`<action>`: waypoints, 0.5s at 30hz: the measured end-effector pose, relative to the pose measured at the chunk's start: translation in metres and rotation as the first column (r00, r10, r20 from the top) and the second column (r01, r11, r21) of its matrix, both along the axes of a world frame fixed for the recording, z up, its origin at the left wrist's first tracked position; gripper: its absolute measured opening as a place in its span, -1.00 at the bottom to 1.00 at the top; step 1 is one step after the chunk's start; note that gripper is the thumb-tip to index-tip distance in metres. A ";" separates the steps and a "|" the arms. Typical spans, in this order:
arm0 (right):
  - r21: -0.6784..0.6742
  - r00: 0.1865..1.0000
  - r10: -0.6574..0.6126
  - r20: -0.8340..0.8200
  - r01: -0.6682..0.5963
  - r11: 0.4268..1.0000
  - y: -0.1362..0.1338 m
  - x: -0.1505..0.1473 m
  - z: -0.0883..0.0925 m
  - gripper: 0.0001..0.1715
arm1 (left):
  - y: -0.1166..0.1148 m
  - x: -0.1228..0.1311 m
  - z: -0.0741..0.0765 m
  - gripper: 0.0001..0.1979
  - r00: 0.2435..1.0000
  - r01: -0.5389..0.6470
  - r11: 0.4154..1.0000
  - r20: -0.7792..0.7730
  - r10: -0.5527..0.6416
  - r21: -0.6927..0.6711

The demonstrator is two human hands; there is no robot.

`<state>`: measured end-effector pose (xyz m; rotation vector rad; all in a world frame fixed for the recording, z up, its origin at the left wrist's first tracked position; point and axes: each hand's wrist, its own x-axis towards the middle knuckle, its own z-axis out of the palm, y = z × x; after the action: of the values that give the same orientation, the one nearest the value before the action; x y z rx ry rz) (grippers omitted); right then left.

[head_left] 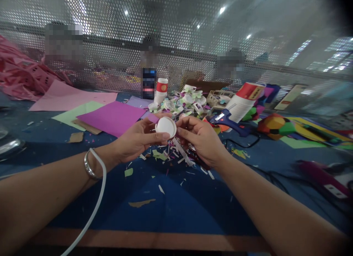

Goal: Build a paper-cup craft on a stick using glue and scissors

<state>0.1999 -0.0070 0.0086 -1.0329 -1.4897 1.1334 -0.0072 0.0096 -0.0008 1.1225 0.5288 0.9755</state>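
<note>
My left hand (pixel 138 140) pinches a small white round roll, seemingly tape (pixel 166 126), between thumb and fingers above the blue table (pixel 171 201). My right hand (pixel 201 138) meets it from the right, its fingertips closed on the roll's right edge. A silver bangle and a white cord cross my left wrist. Paper scraps (pixel 168 156) lie scattered right under both hands.
Purple paper (pixel 111 118), green and pink sheets lie at the left. A heap of small white rolls (pixel 187 101), a blue glue gun (pixel 227 120), a tilted white bottle (pixel 244 101) and a coloured paper ball (pixel 273 125) stand behind. People sit beyond a perforated screen.
</note>
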 end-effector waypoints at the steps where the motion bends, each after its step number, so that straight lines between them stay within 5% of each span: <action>1: -0.001 1.000 -0.006 0.004 0.006 1.000 0.000 0.000 0.000 -0.69 | 0.000 0.000 0.000 -0.50 1.000 -0.010 1.000 0.012 0.011 -0.005; 15: -0.008 1.000 -0.026 0.002 0.026 1.000 0.000 0.000 -0.001 -0.74 | 0.000 0.001 0.002 -0.50 0.998 -0.052 0.999 0.021 0.052 -0.009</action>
<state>0.1999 -0.0074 0.0079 -1.0558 -1.4699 1.1208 -0.0064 0.0099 0.0007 1.0941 0.5469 1.0281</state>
